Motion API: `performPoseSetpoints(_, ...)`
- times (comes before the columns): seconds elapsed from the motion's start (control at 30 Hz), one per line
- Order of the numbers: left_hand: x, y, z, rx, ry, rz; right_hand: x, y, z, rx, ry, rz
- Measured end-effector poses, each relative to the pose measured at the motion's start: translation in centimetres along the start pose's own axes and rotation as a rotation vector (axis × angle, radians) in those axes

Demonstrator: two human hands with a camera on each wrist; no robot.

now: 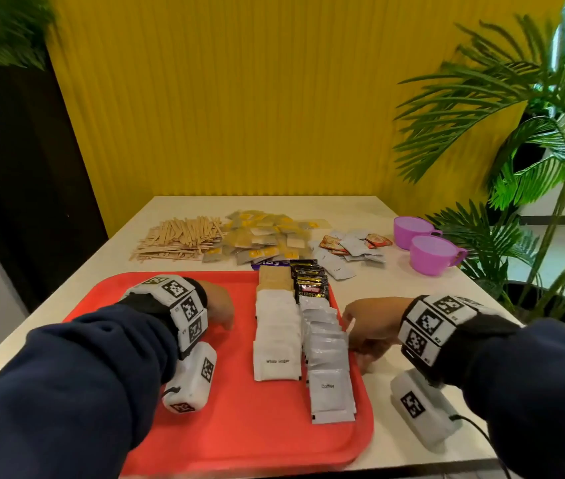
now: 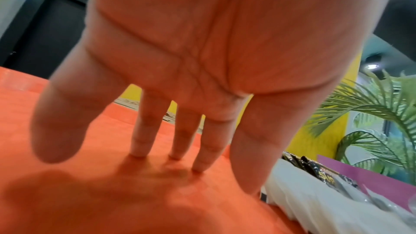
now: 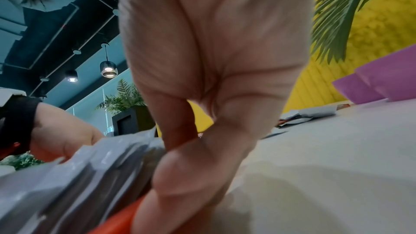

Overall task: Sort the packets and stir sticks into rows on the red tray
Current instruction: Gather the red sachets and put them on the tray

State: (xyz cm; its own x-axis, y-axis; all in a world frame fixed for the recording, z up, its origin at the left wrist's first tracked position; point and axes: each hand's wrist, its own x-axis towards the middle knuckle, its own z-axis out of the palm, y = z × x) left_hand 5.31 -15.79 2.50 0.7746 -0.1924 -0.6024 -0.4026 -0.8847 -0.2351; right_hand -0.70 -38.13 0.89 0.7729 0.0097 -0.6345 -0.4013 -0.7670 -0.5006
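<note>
The red tray lies on the desk and carries two rows of packets. The left row runs from brown packets at the far end to white sugar ones. The right row runs from black packets to grey coffee ones.

The left hand has its fingers spread, tips touching bare tray left of the rows. The right hand rests at the tray's right edge against the coffee row; whether its fingers pinch anything cannot be told.

Beyond the tray lie one heap of stir sticks, loose packets and two purple cups.
</note>
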Motion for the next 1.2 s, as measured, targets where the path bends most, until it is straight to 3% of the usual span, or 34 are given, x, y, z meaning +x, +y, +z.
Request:
performPoseSetpoints(0.6,-1.3,9.8,-1.2,0.003,0.111,0.189,-2.8,9.6,-4.5,-0.064,0.145,0.183)
performPoseSetpoints(1.2,0.7,11.4,-4.3,-0.074,0.082,0.158,0.3,10.8,-8.7,-0.009,0.159,0.202)
